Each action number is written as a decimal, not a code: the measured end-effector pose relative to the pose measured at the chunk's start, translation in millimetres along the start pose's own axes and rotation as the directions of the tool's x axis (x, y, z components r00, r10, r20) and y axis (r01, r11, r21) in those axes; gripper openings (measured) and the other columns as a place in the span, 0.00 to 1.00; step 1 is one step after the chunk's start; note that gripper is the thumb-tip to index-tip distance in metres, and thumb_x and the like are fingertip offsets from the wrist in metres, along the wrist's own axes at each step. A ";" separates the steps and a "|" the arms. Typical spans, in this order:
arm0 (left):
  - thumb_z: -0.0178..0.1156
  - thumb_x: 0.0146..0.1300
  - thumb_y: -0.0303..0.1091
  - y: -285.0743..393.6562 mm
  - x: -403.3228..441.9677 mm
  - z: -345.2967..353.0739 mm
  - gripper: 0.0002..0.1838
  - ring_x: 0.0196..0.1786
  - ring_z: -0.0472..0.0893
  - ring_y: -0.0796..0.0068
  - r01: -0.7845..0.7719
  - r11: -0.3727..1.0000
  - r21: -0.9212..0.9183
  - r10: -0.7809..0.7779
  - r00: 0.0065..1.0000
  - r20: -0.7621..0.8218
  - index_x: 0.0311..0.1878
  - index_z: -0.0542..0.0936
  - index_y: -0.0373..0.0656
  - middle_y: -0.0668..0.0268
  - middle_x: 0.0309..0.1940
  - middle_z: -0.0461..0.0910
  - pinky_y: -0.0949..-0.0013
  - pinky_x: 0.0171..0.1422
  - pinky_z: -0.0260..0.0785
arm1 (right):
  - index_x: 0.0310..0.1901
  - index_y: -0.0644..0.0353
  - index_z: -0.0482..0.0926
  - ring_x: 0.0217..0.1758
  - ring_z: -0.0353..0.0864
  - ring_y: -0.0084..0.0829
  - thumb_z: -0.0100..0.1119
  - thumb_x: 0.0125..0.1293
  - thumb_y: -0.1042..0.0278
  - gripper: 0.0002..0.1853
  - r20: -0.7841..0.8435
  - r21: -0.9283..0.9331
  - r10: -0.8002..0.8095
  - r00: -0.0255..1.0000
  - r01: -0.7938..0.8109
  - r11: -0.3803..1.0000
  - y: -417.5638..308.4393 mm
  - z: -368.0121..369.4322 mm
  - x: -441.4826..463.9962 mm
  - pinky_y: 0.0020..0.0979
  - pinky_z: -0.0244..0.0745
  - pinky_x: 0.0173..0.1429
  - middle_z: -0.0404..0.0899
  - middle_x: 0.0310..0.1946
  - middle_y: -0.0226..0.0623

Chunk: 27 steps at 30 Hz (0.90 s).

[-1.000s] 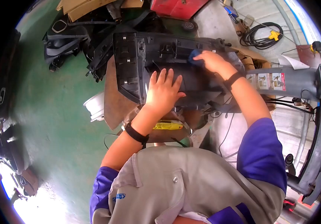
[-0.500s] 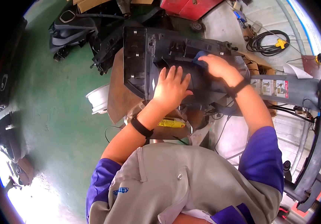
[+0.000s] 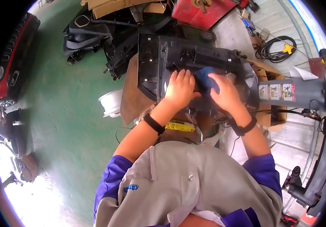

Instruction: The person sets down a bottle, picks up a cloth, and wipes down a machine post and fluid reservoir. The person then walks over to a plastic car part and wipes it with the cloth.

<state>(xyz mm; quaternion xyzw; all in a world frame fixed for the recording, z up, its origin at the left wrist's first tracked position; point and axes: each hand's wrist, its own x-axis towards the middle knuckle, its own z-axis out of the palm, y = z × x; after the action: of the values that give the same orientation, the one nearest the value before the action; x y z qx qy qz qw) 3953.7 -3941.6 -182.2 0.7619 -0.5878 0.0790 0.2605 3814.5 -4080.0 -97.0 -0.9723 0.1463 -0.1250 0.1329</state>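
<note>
A large black plastic panel [image 3: 219,59], which looks like a vehicle trim part, lies in front of me with its clips and ribs facing up. My left hand [image 3: 180,89] rests flat on it, fingers stretched out and thumb apart. To the right, my right hand [image 3: 226,94] has its fingers curled on a dark blue cloth [image 3: 207,75], which is pressed against the panel. Part of the cloth is hidden under that hand. Below the panel, near my left wrist, is a yellow packet [image 3: 180,126].
A brown board [image 3: 132,100] sticks out under the panel, beside a white wheel rim [image 3: 111,103]. Black plastic parts [image 3: 87,36] and a red cabinet [image 3: 204,13] stand beyond. At right are a grey metal arm [image 3: 307,90] and a coiled black cable [image 3: 271,51].
My right hand has drawn back toward me across the panel with the blue cloth. My left hand stays flat in place. The whole view has shifted slightly.
</note>
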 end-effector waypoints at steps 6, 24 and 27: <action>0.68 0.55 0.48 -1.6 -0.2 -18.3 0.33 0.67 0.68 0.49 0.040 0.993 -0.115 -0.035 0.998 0.044 0.58 0.73 0.35 0.49 0.62 0.70 0.54 0.70 0.61 | 0.54 0.58 0.76 0.51 0.78 0.53 0.57 0.57 0.67 0.21 -0.098 -0.014 0.355 0.930 -0.359 0.933 21.6 34.3 8.6 0.45 0.74 0.56 0.77 0.48 0.54; 0.63 0.61 0.38 4.0 -34.9 -35.4 0.35 0.40 0.82 0.46 0.490 0.870 0.059 -0.490 0.841 0.230 0.69 0.63 0.40 0.47 0.35 0.82 0.50 0.42 0.74 | 0.51 0.55 0.80 0.58 0.74 0.54 0.53 0.62 0.69 0.16 -0.403 0.032 0.079 0.912 -0.073 0.997 -26.3 56.6 -49.7 0.46 0.70 0.61 0.74 0.53 0.55; 0.64 0.58 0.36 -2.0 -38.9 -35.2 0.36 0.39 0.82 0.47 0.474 0.879 0.047 -0.470 0.849 0.240 0.70 0.64 0.43 0.50 0.35 0.83 0.51 0.42 0.73 | 0.50 0.55 0.81 0.56 0.73 0.53 0.53 0.56 0.80 0.20 -0.479 -0.025 0.103 0.872 -0.131 0.991 15.2 40.0 -77.2 0.45 0.70 0.61 0.75 0.49 0.52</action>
<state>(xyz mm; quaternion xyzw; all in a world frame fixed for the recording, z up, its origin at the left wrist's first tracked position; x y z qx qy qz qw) 3950.6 -3890.8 -169.5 0.8848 -0.4108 -0.0856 0.2027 3750.5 -4060.6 -154.6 -0.9044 0.2366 -0.3475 0.0728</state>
